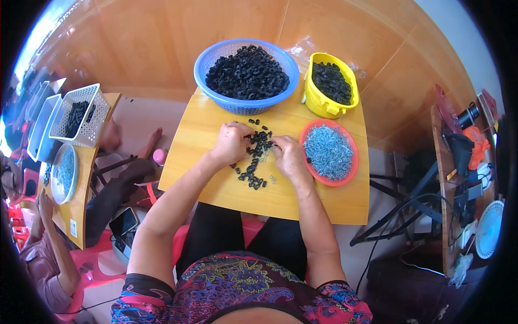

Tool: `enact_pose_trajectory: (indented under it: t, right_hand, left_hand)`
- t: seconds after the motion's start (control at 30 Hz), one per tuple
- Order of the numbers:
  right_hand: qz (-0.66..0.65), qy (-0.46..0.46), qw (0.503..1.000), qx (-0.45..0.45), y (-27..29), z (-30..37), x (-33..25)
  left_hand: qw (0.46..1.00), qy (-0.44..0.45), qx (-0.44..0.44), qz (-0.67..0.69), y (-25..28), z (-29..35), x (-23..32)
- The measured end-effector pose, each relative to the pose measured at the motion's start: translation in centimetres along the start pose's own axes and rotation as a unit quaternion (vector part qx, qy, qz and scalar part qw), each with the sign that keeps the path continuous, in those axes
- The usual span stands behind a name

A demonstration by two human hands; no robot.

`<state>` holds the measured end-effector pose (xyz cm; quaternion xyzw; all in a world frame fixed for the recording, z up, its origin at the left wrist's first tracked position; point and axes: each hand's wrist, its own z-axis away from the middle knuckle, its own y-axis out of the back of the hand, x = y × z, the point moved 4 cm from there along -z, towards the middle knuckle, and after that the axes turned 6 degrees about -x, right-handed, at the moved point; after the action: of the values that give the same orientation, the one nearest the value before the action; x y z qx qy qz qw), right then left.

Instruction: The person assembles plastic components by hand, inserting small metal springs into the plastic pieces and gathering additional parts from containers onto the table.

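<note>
Black parts [259, 144] lay in a loose heap mid-table, strung out towards six o'clock, with a few silver screws [273, 179] among and beside them. At the heap's nine o'clock the left hand [233, 141] touched its edge with fingers curled; whether they were pinched on a part could not be told. At three o'clock the right hand [290, 155] bent its fingers to the heap, their grip likewise hidden. That hand stood between the heap and a red tray [332, 182] of screws, its wrist just beside the rim. A blue basket [245, 108], full of black parts, filled twelve o'clock, and a yellow tub [324, 108] of similar parts stood between one and two, near the tray. Well apart, towards nine, another table [81, 216] bore a white basket [91, 129] and a white bowl [55, 186]; a cluttered shelf [448, 227] stood around four.
</note>
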<state>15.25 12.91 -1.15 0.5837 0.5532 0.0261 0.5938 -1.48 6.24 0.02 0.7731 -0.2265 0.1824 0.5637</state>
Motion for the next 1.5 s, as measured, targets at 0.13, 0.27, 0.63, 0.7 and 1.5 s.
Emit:
enact_pose_trajectory:
  t: [0.13,0.27,0.63,0.7,1.5]
  right_hand:
    - [0.004,0.02,1.0,0.024,0.4,0.3,0.2]
    - [-0.005,0.003,1.0,0.002,0.5,0.6,0.2]
    - [0.106,0.045,0.993,-0.01,-0.5,1.1,-2.8]
    - [0.103,0.04,0.994,-0.003,-0.9,1.1,-2.8]
    - [-0.233,0.036,0.97,-0.054,-2.2,2.1,-13.3]
  left_hand:
    - [0.981,0.087,0.043,0.166,2.1,2.2,0.7]
    - [0.859,0.18,0.057,0.476,3.5,5.8,1.0]
    - [0.684,0.209,0.096,0.692,2.7,10.2,0.1]
    - [0.664,0.204,0.092,0.714,2.6,10.5,-0.3]
    - [0.684,0.159,0.058,0.709,2.9,10.9,0.4]
